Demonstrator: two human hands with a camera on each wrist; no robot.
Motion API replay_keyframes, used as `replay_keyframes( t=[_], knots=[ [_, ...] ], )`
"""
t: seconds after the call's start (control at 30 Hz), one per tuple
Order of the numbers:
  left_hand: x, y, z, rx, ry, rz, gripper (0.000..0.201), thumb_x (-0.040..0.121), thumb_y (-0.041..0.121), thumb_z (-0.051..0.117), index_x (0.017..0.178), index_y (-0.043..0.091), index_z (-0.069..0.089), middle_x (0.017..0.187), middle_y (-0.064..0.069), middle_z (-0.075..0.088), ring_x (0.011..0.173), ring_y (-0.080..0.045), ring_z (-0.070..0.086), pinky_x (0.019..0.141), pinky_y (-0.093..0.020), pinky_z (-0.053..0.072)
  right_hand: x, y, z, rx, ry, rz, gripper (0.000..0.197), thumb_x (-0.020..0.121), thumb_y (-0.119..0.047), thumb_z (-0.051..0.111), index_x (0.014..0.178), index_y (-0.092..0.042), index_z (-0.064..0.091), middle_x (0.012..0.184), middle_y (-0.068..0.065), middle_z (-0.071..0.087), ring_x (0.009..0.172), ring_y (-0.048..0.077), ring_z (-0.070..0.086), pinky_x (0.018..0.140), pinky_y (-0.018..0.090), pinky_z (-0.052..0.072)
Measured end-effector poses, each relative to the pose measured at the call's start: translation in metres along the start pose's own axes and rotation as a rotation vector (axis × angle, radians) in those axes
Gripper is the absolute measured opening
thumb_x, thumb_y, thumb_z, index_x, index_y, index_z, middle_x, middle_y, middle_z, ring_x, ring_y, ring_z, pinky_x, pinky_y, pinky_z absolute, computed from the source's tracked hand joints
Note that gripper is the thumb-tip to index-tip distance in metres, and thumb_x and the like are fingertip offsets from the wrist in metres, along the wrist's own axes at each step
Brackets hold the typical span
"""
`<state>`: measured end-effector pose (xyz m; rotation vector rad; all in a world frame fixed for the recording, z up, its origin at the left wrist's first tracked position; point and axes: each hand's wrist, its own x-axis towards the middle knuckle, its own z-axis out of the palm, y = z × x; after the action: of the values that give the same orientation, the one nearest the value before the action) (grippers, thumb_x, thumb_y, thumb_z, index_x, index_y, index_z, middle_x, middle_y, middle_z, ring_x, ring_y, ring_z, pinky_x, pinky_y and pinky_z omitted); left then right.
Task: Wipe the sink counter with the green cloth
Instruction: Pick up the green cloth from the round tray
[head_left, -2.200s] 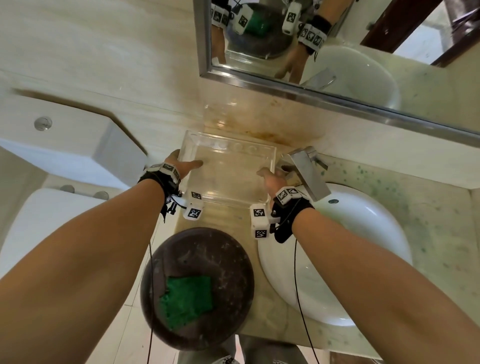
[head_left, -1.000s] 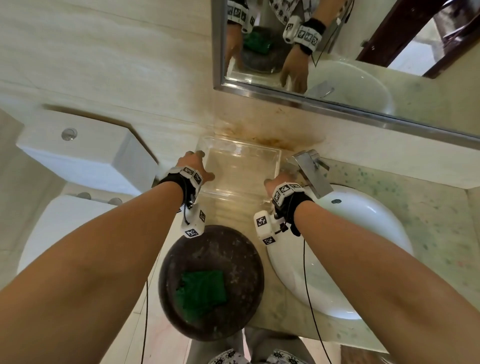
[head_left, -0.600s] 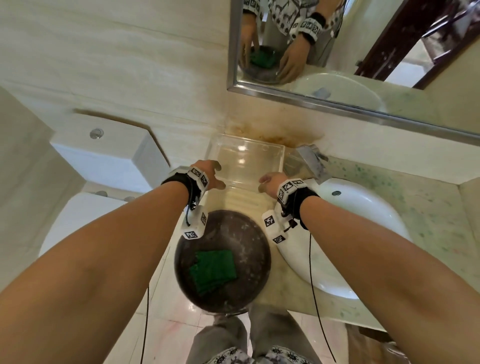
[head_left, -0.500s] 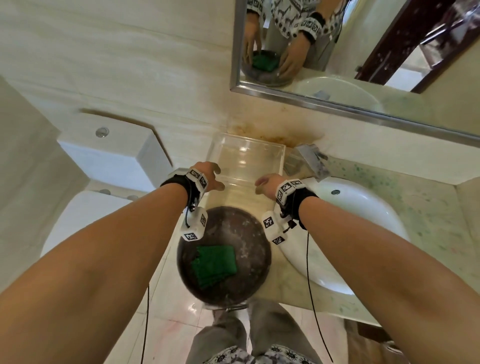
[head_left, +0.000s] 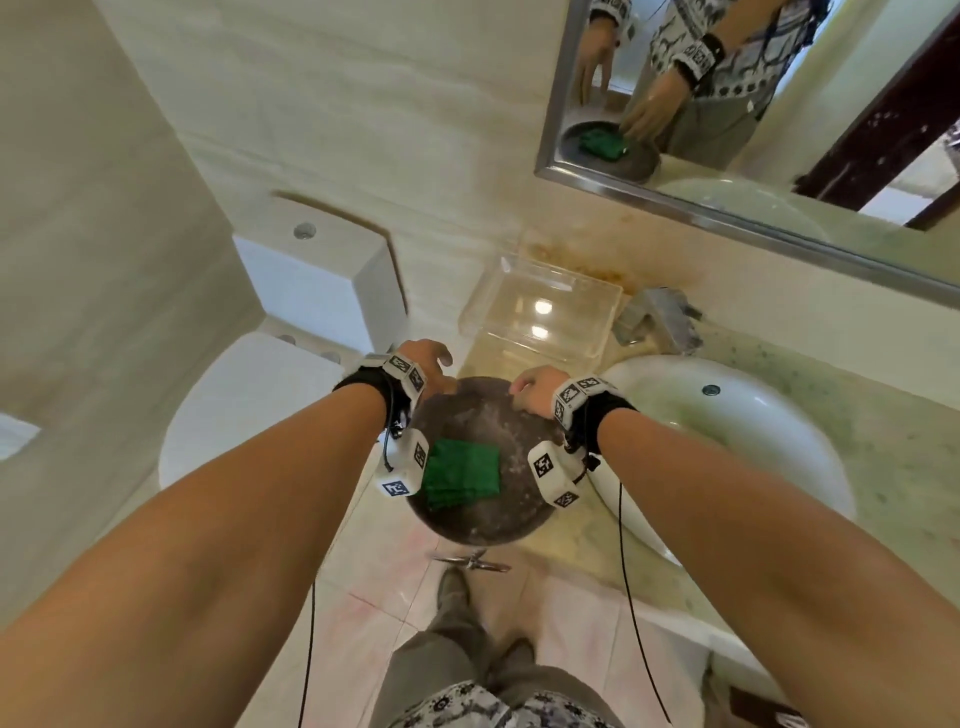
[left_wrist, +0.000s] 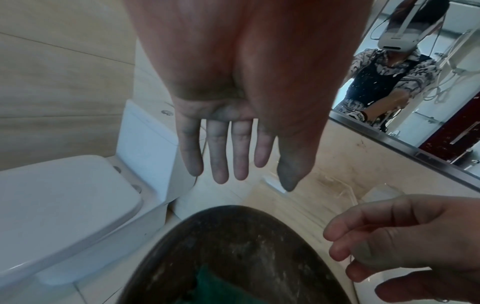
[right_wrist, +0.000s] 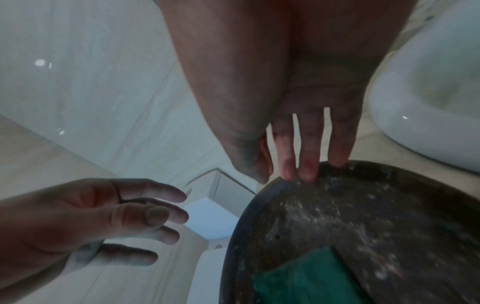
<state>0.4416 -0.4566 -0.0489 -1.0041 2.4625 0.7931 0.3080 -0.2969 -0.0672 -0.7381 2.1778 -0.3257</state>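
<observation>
The green cloth (head_left: 462, 478) lies folded inside a dark round pan (head_left: 493, 415) on the counter's left end; it also shows in both wrist views (left_wrist: 215, 288) (right_wrist: 298, 281). My left hand (head_left: 434, 366) hovers over the pan's far left rim with fingers straight and spread (left_wrist: 241, 179), holding nothing. My right hand (head_left: 522, 389) is at the far right rim. In the right wrist view its straight fingertips (right_wrist: 306, 174) touch the pan's rim (right_wrist: 259, 195). Neither hand touches the cloth.
A clear plastic tray (head_left: 597, 317) stands behind the pan against the stained wall. To the right are a metal faucet (head_left: 654, 322) and the white sink basin (head_left: 727, 441), with speckled green counter (head_left: 893, 441) beyond. A toilet (head_left: 249, 415) is left; a mirror (head_left: 727, 130) hangs above.
Both hands have let go of the clear tray and drawn back toward me to the pan's far rim. The tray stays against the wall.
</observation>
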Motion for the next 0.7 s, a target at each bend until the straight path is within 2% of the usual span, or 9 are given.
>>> replay_keyframes(
  t=[0.17,0.27,0.33,0.43,0.57,0.7],
  knots=[
    [-0.032,-0.006,0.019,0.022,0.005,-0.032,0.049,0.084,0.036,0.072,0.126,0.016,0.059,0.122,-0.006,0.065,0.112,-0.027,0.06,0.095,-0.035,0.049,-0.013,0.012,0.026,0.03,-0.026,-0.018,0.013,0.087,-0.024,0.058,0.08,-0.033,0.065,0.088,-0.004,0.066,0.087,0.021,0.063,0.084,0.035,0.055],
    [-0.049,-0.007,0.033,0.036,0.009,-0.04,0.044,0.087,0.032,0.07,0.124,0.011,0.06,0.12,-0.01,0.065,0.111,-0.029,0.06,0.096,-0.037,0.049,-0.019,0.018,0.044,0.084,-0.059,-0.002,0.012,0.084,-0.02,0.064,0.077,-0.029,0.067,0.079,-0.002,0.065,0.083,0.024,0.063,0.081,0.036,0.055],
    [-0.055,-0.012,0.044,0.026,0.0,-0.04,0.046,0.087,0.03,0.07,0.126,0.01,0.059,0.123,-0.01,0.064,0.114,-0.029,0.059,0.098,-0.037,0.047,-0.021,0.021,0.056,0.105,-0.073,0.009,0.009,0.082,-0.016,0.067,0.084,-0.024,0.07,0.077,-0.001,0.065,0.08,0.023,0.063,0.079,0.034,0.055],
    [-0.054,-0.022,0.059,0.0,-0.042,-0.044,0.05,0.085,0.029,0.072,0.129,0.013,0.057,0.128,-0.008,0.061,0.116,-0.028,0.058,0.1,-0.036,0.046,-0.022,0.023,0.072,0.126,-0.08,0.051,0.012,0.079,-0.018,0.069,0.09,-0.023,0.07,0.091,0.002,0.067,0.088,0.025,0.065,0.085,0.036,0.055],
    [-0.041,-0.036,0.077,-0.029,-0.084,-0.046,0.053,0.084,0.028,0.073,0.132,0.015,0.055,0.129,-0.006,0.061,0.117,-0.027,0.057,0.099,-0.034,0.044,-0.013,0.026,0.089,0.125,-0.074,0.118,0.015,0.081,-0.022,0.068,0.096,-0.025,0.064,0.104,0.007,0.067,0.09,0.027,0.065,0.085,0.037,0.054],
    [-0.021,-0.045,0.087,-0.017,-0.085,-0.008,0.059,0.081,0.028,0.074,0.135,0.016,0.053,0.132,-0.007,0.059,0.115,-0.027,0.058,0.097,-0.035,0.048,-0.002,0.031,0.098,0.055,-0.042,0.194,0.028,0.085,-0.027,0.063,0.112,-0.023,0.059,0.115,0.006,0.061,0.102,0.028,0.062,0.089,0.035,0.052]
  ],
)
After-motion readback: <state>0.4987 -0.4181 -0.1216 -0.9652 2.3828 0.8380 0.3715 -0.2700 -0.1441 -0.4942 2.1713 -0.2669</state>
